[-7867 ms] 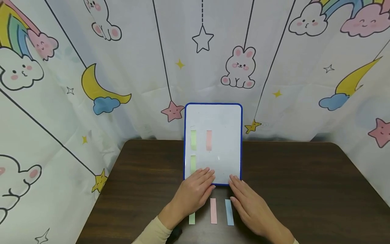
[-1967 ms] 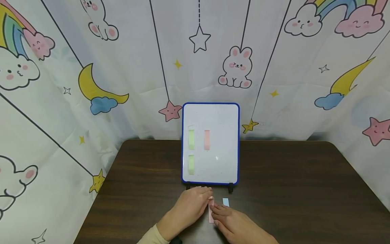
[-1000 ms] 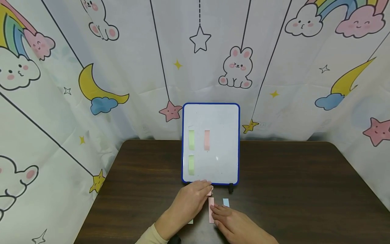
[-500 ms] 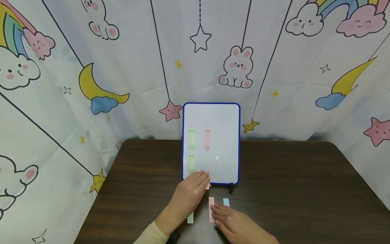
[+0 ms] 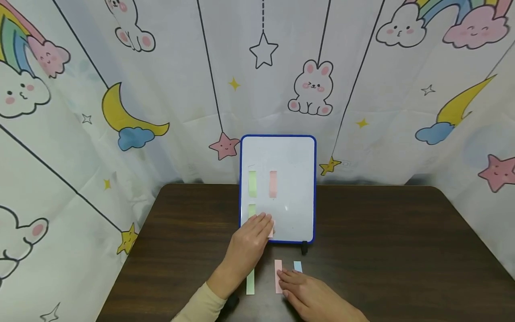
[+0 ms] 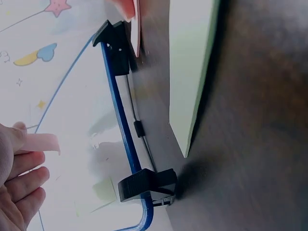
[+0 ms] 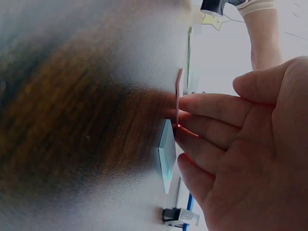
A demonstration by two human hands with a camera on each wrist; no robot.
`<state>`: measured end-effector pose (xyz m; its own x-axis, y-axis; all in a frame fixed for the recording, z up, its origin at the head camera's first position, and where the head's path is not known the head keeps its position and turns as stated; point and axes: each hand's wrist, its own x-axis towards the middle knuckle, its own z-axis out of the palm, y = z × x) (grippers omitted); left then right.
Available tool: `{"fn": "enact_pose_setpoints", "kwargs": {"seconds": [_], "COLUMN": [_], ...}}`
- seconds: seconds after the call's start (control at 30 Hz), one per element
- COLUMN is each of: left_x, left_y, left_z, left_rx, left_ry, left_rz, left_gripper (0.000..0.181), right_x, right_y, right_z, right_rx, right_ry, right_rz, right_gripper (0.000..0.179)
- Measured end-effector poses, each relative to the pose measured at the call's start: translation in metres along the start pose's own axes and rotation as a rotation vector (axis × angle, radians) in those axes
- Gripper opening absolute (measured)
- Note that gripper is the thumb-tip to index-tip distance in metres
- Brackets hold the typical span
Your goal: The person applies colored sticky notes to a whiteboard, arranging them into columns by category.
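Note:
My left hand (image 5: pixel 247 248) pinches a pink sticky strip (image 6: pixel 42 142) between thumb and forefinger, in front of the whiteboard's (image 5: pixel 295 179) lower left part. Most of the strip is behind the fingers in the head view. My right hand (image 5: pixel 311 293) rests its straight fingertips on a pink sticky-note pad (image 5: pixel 278 268) on the table. Beside that pad, a blue pad (image 5: pixel 297 266) is partly covered by the right hand. A green pad (image 5: pixel 251 285) lies below the left wrist. On the board are an upper green strip (image 5: pixel 252 184), a lower green strip (image 5: pixel 251 209) and a pink strip (image 5: pixel 273 184).
The blue-framed board leans upright on black stand feet, one foot (image 5: pixel 304 248) showing at the lower right. A dark wooden table (image 5: pixel 382 250) spreads to both sides. Behind it hangs a white curtain (image 5: pixel 181 67) with cartoon prints. A black object (image 5: pixel 231 304) is by the left sleeve.
The left hand has peeled a pink strip off the pink pad and carried it up in front of the board's lower left. The right hand has stayed on the pad these last two seconds.

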<state>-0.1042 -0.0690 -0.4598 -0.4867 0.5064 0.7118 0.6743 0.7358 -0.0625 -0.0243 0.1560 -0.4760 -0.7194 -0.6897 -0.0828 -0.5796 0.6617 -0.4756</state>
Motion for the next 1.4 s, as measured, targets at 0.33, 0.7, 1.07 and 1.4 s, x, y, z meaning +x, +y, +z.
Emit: {"fn": "enact_pose_setpoints", "kwargs": {"seconds": [0.33,0.7,1.07,1.4], "left_x": [0.008,0.018,0.019,0.015], "left_y": [-0.01,-0.014,-0.015,-0.015], "left_z": [0.007,0.014,0.021,0.027], "left_rx": [0.017,0.008,0.019,0.034], "left_ry": [0.028,-0.012,-0.018,-0.065], "left_rz": [-0.013,-0.05,-0.05,-0.035], "left_gripper": [0.034,0.033,0.034,0.035], "right_x": [0.002,0.002,0.002,0.002], "right_y": [-0.001,0.0,0.002,0.001], "right_z": [-0.002,-0.003,-0.003,-0.004], "right_rx": [0.004,0.021,0.051,0.065], "right_ry": [-0.025,-0.033,-0.085,-0.092], "right_rz": [0.004,0.02,0.041,0.049], "right_gripper": [0.051,0.051,0.052,0.052]}}
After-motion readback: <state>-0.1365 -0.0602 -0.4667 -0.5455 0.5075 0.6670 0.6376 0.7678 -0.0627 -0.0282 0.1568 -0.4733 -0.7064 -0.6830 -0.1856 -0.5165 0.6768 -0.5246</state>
